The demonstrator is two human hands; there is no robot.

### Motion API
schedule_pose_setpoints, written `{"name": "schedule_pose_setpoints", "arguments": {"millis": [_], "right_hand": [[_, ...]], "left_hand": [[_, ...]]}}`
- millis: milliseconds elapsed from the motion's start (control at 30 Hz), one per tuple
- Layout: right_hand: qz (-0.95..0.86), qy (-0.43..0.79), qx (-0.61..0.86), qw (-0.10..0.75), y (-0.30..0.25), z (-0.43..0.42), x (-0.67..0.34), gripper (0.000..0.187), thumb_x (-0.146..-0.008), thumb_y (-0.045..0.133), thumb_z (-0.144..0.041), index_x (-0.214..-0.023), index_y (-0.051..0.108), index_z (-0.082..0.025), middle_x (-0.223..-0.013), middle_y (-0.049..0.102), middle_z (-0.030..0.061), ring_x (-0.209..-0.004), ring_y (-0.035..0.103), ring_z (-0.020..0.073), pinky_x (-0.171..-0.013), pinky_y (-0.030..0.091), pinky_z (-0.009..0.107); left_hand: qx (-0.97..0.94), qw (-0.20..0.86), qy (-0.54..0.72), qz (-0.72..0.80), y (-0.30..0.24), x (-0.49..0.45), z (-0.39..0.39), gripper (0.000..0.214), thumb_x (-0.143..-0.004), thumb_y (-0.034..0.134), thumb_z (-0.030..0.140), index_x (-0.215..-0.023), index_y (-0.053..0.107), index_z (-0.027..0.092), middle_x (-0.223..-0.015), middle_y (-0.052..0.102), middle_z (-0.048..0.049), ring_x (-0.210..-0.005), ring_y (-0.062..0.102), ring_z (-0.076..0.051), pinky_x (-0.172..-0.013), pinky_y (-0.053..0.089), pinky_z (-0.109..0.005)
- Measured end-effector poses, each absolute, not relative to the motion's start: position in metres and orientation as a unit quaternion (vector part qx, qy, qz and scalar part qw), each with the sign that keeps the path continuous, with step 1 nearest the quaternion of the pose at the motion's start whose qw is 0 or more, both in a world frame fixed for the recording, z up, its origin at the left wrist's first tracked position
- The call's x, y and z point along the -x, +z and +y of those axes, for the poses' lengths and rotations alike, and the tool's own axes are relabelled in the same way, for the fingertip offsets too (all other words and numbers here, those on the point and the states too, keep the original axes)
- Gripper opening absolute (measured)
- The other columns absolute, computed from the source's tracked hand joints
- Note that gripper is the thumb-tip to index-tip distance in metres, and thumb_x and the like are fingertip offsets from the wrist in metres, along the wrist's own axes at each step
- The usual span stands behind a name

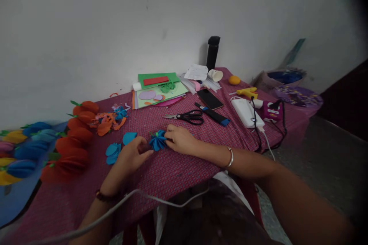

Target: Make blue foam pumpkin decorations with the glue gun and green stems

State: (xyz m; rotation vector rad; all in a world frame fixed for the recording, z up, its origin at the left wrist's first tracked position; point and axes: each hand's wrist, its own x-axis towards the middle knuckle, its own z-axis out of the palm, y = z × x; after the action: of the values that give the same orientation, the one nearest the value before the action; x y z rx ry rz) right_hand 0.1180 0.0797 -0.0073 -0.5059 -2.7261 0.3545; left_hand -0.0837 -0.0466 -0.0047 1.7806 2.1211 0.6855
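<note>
A blue folded-paper ball [157, 141] rests on the red checked tablecloth [172, 168] between my two hands. My right hand [181, 139] pinches its right side with curled fingers. My left hand [132, 155] is closed on its left side, fingertips pointing at it. Loose blue paper discs [113, 151] and another blue cutout [129, 137] lie just left of my left hand. Black scissors [188, 116] lie just beyond my right hand.
Finished orange paper fruits [77, 138] and blue and yellow ones [23, 149] line the left edge. Farther back lie coloured paper sheets [158, 90], a phone [209, 98], a power bank [247, 112], a yellow glue gun [247, 92], a black bottle [213, 51] and a purple power strip [271, 111].
</note>
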Motion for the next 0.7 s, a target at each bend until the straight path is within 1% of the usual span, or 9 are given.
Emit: {"name": "schedule_pose_setpoints", "arguments": {"millis": [100, 167, 300, 367, 467, 533, 700], "right_hand": [[-0.961, 0.128, 0.175, 0.172, -0.007, 0.08, -0.118, 0.019, -0.092, 0.053, -0.03, -0.085, 0.066, -0.018, -0.091, 0.057, 0.0031, -0.075, 0.055, 0.0128, -0.066, 0.036, 0.024], [-0.961, 0.135, 0.171, 0.171, -0.007, 0.079, -0.118, 0.019, -0.092, 0.054, -0.031, -0.085, 0.066, -0.018, -0.093, 0.058, 0.0035, -0.077, 0.055, 0.0127, -0.067, 0.036, 0.024], [-0.963, 0.141, 0.165, 0.162, -0.007, 0.079, -0.117, 0.017, -0.092, 0.055, -0.03, -0.088, 0.066, -0.018, -0.091, 0.061, 0.0041, -0.08, 0.057, 0.0137, -0.067, 0.037, 0.024], [-0.964, 0.141, 0.166, 0.155, -0.008, 0.078, -0.116, 0.017, -0.092, 0.054, -0.03, -0.089, 0.066, -0.018, -0.088, 0.063, 0.0043, -0.079, 0.058, 0.0146, -0.066, 0.037, 0.024], [-0.964, 0.134, 0.165, 0.158, -0.009, 0.078, -0.116, 0.016, -0.092, 0.053, -0.028, -0.088, 0.066, -0.018, -0.085, 0.065, 0.0041, -0.079, 0.06, 0.0157, -0.065, 0.037, 0.025], [-0.965, 0.127, 0.163, 0.163, -0.01, 0.078, -0.115, 0.015, -0.091, 0.053, -0.027, -0.088, 0.066, -0.018, -0.084, 0.066, 0.0038, -0.079, 0.06, 0.0162, -0.064, 0.037, 0.025], [-0.966, 0.133, 0.147, 0.167, -0.011, 0.076, -0.114, 0.015, -0.091, 0.053, -0.025, -0.086, 0.066, -0.018, -0.086, 0.067, 0.0042, -0.078, 0.06, 0.0155, -0.065, 0.038, 0.025]], "left_hand": [[-0.619, 0.143, 0.243, 0.733, -0.007, 0.08, -0.043, 0.018, -0.076, 0.056, 0.038, -0.076, 0.05, 0.021, -0.065, 0.055, 0.0019, -0.059, 0.053, -0.016, -0.057, 0.042, -0.029], [-0.607, 0.118, 0.24, 0.748, -0.008, 0.076, -0.042, 0.014, -0.077, 0.053, 0.034, -0.076, 0.048, 0.021, -0.066, 0.055, 0.0018, -0.061, 0.054, -0.017, -0.058, 0.042, -0.029], [-0.559, -0.043, 0.175, 0.809, -0.004, 0.062, -0.043, 0.019, -0.08, 0.055, 0.037, -0.085, 0.048, 0.021, -0.084, 0.059, -0.0046, -0.073, 0.058, -0.022, -0.061, 0.041, -0.031], [-0.576, -0.091, 0.128, 0.802, 0.0, 0.054, -0.046, 0.016, -0.083, 0.055, 0.036, -0.084, 0.047, 0.021, -0.087, 0.059, -0.0059, -0.078, 0.059, -0.023, -0.061, 0.039, -0.031], [-0.62, -0.102, 0.082, 0.774, 0.004, 0.042, -0.049, 0.013, -0.087, 0.052, 0.032, -0.078, 0.048, 0.023, -0.082, 0.059, -0.0048, -0.08, 0.059, -0.023, -0.061, 0.038, -0.031], [-0.629, -0.103, 0.071, 0.767, 0.005, 0.036, -0.049, 0.013, -0.089, 0.05, 0.032, -0.079, 0.051, 0.023, -0.082, 0.06, -0.0049, -0.08, 0.06, -0.023, -0.061, 0.038, -0.031], [-0.637, -0.087, 0.089, 0.761, 0.001, 0.032, -0.049, 0.017, -0.09, 0.051, 0.034, -0.081, 0.057, 0.021, -0.084, 0.062, -0.0054, -0.082, 0.06, -0.023, -0.064, 0.039, -0.031]]}}
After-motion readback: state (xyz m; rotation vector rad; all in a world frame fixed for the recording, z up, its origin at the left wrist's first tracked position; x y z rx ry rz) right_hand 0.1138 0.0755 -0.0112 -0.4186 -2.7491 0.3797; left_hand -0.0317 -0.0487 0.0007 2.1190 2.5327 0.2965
